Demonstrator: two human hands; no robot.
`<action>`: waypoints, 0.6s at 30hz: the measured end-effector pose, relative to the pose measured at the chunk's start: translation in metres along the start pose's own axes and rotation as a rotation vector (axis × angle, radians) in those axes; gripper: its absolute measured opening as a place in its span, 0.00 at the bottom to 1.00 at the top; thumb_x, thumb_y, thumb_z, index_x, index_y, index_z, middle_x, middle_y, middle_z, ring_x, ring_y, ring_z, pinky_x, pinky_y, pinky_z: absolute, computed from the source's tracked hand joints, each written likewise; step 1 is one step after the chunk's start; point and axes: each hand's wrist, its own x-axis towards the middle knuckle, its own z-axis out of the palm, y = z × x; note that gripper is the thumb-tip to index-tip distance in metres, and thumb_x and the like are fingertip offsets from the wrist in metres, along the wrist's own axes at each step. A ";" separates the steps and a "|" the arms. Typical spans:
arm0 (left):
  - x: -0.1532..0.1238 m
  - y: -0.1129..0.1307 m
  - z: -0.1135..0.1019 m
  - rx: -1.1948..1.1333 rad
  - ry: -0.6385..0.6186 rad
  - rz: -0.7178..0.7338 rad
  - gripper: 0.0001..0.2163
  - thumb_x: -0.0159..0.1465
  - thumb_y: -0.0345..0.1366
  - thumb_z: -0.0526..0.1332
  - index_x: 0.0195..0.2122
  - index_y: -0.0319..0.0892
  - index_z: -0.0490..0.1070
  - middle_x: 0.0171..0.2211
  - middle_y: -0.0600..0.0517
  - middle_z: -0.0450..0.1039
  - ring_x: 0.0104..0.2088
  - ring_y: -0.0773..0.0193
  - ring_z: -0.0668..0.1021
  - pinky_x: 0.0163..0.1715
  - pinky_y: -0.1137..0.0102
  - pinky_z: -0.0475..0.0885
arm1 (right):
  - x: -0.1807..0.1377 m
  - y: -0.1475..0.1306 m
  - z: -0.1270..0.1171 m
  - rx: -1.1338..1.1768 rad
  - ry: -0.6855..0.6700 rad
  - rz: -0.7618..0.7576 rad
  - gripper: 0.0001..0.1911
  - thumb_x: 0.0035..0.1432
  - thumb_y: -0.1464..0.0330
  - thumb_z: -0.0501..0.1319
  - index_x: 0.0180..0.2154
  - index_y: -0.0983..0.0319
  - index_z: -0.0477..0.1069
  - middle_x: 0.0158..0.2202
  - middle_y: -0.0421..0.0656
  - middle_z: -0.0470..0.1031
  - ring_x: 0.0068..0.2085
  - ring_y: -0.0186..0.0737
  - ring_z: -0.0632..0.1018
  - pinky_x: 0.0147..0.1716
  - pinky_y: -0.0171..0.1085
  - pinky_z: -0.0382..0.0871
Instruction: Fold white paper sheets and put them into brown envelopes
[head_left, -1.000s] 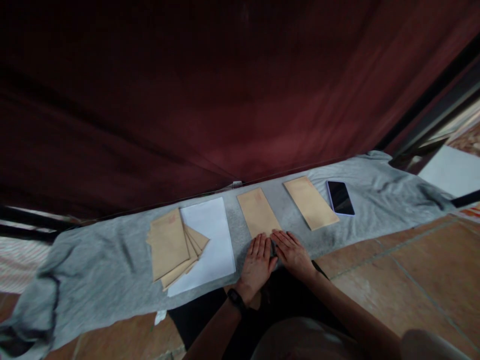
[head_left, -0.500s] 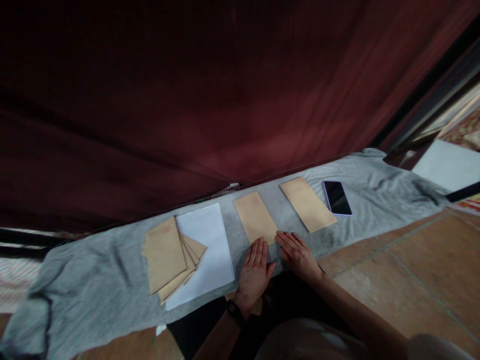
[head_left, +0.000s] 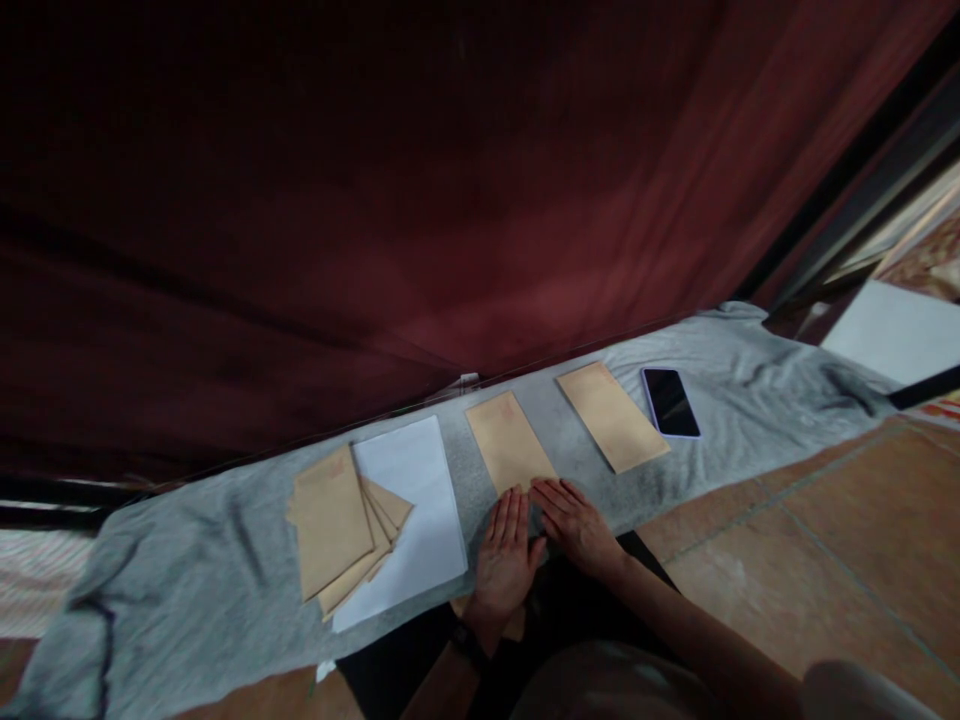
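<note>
A brown envelope (head_left: 510,440) lies flat on the grey cloth right in front of me. My left hand (head_left: 506,560) rests on its near left end, palm down with the fingers stretched out. Beside it, my right hand (head_left: 577,525) lies flat across the near right end, fingertips close to those of the left. Both hands cover the envelope's near edge. To the right lies another brown envelope (head_left: 611,415), untouched. A fanned stack of brown envelopes (head_left: 337,525) sits to the left, partly over white paper (head_left: 424,500).
A phone (head_left: 671,403) with a dark screen lies at the right, beside the far envelope. The grey cloth (head_left: 195,580) covers a long narrow surface. Behind it hangs a dark red curtain (head_left: 450,200). Tiled floor (head_left: 810,540) shows at the right.
My right hand has slid left along the envelope's near end, towards my left hand. The left hand stays almost in place. The view has shifted slightly.
</note>
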 end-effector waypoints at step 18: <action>0.016 -0.012 -0.028 -0.120 -0.113 0.005 0.23 0.71 0.37 0.51 0.66 0.40 0.63 0.65 0.45 0.65 0.65 0.55 0.68 0.61 0.58 0.70 | 0.000 -0.002 -0.010 0.080 -0.027 -0.032 0.24 0.69 0.68 0.55 0.65 0.61 0.63 0.64 0.47 0.68 0.64 0.44 0.69 0.65 0.48 0.62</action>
